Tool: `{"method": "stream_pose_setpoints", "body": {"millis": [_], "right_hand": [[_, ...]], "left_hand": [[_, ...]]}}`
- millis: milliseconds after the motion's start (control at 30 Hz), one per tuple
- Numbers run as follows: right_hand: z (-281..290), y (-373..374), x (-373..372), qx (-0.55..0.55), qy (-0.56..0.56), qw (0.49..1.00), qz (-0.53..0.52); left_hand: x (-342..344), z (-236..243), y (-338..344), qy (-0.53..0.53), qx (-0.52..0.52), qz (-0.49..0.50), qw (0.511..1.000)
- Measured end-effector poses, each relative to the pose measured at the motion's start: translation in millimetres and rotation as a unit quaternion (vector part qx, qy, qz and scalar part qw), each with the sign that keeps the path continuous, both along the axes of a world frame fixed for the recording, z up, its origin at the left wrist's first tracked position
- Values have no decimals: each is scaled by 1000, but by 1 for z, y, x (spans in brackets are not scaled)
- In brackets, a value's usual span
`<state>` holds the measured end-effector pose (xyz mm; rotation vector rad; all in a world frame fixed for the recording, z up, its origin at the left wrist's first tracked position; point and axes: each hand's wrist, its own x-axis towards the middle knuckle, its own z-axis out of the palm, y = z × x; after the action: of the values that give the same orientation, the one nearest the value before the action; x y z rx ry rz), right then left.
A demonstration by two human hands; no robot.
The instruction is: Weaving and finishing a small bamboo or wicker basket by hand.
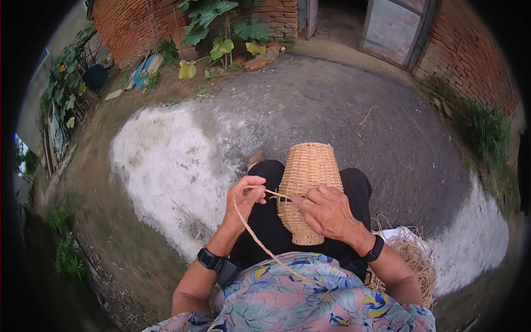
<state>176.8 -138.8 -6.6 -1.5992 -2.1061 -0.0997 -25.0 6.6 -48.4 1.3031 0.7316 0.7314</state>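
Note:
A tan woven basket (311, 166), vase-like with a narrower neck and foot, lies across my lap between my knees. My left hand (246, 197) is left of it, thumb and fingers pinching a straw cord (254, 235). From that pinch the cord runs taut to the basket's side, and its loose tail hangs down over my patterned shirt. My right hand (327, 213) rests on the basket's right side, its fingers closed at the spot where the cord meets the weave. The right fingertips partly hide that spot.
A heap of loose straw cord (412, 260) lies on a white sheet by my right hip. Ahead, a brick wall (276, 19) has a doorway (337, 22) with a worn door (391, 27). Leafy plants (210, 22) and loose bricks (257, 63) line the wall.

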Motion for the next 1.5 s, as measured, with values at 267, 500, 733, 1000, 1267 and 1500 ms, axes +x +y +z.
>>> {"method": "stream_pose_setpoints", "body": {"millis": [267,500,733,1000,1267,1500], "right_hand": [[1,66,74,32,224,965,-129],[-42,105,96,-180,455,861,-140],[-9,51,63,43,382,902,-198],[-10,45,57,122,350,909,-190],[-2,43,50,140,293,930,-175],[25,64,45,27,138,967,-214]], "left_hand": [[-10,-3,-3,-73,-200,-134,968],[20,-20,-28,-57,-161,-117,978],[17,-22,-36,-26,-60,-95,993],[18,-11,-30,23,-174,-117,977],[40,-33,-42,295,341,20,892],[16,-25,-31,74,-87,-122,986]]}}
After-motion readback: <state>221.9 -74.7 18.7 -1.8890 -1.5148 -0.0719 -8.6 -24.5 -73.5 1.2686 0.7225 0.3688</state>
